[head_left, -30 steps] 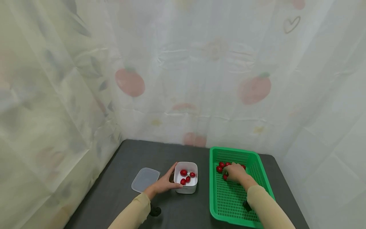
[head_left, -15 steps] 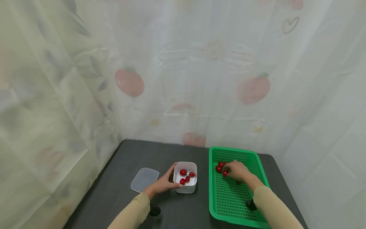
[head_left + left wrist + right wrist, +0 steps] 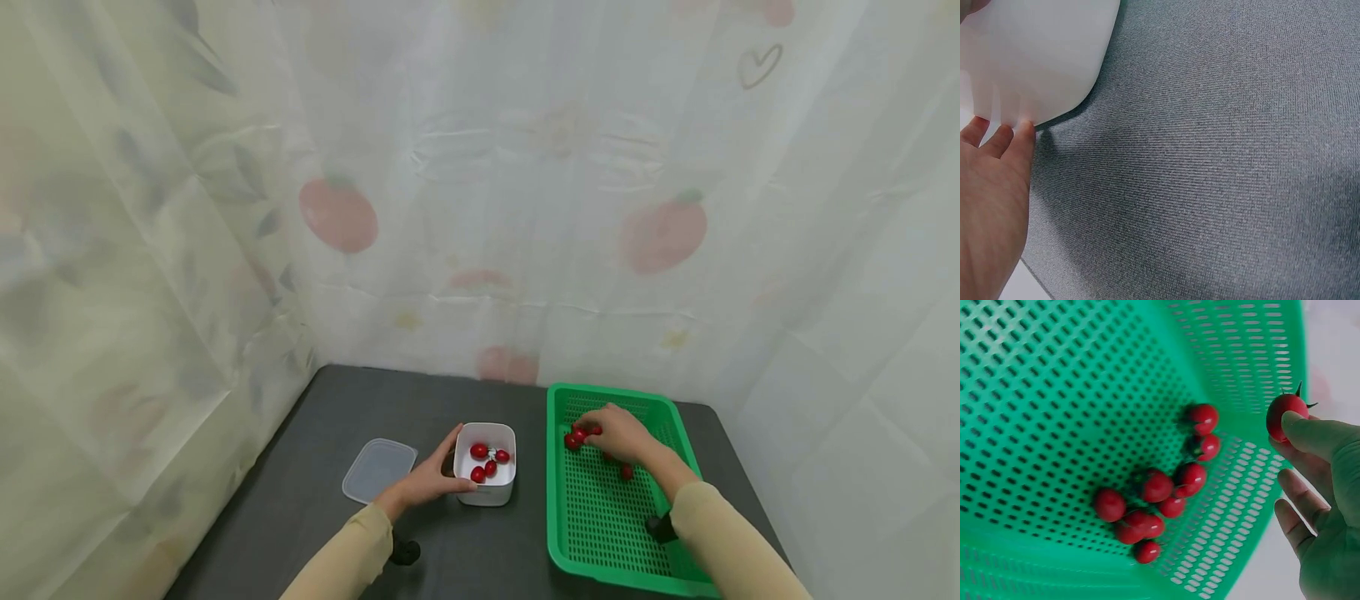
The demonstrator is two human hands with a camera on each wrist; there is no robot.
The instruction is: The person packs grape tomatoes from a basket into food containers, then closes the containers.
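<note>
My left hand [image 3: 429, 481] grips a white square container [image 3: 487, 497] by its left side, thumb at the near side and fingers along the far side. Its fingertips press on the smooth wall [image 3: 1041, 56] in the left wrist view. A few red cherry tomatoes [image 3: 478, 451] lie inside. My right hand [image 3: 621, 434] is over the far part of a green mesh basket [image 3: 555, 508]. In the right wrist view, thumb and forefinger pinch one cherry tomato [image 3: 1286, 417] with a green calyx, the other fingers spread. Several more tomatoes [image 3: 1155, 485] lie in the basket.
A translucent lid [image 3: 378, 469] lies on the dark grey tabletop [image 3: 420, 400], left of the container. The basket stands at the table's right side. Printed plastic curtains [image 3: 480, 208] hang behind and on both sides. A black wrist device [image 3: 660, 527] overlaps the basket.
My right hand has moved toward the far side of the basket, and a tomato formerly covered shows below it. My left hand keeps its hold on the container.
</note>
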